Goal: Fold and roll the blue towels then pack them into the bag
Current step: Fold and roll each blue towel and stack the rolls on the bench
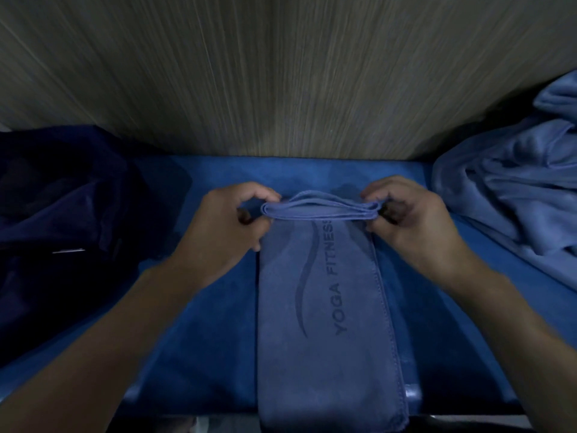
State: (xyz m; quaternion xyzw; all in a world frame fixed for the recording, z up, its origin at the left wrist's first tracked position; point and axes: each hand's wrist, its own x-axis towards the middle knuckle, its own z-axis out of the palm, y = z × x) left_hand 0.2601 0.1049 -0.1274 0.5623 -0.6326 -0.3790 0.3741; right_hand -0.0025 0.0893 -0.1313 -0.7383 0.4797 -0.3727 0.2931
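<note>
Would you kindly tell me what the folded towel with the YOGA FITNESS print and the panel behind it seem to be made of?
The folded towel looks like thin microfibre or suede-like cloth: matte, short nap, stitched hems, limp layers at its far end. The panel looks like wood-grain laminate or veneer, I cannot tell which: fine straight streaks, flat dull finish.

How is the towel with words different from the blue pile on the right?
The printed towel lies folded in a neat strip; the pile is crumpled and heaped. The printed towel shows YOGA FITNESS lettering; the pile shows none. The left hand and right hand pinch the printed towel's far end; nothing touches the pile. Both are blue cloth.
</note>
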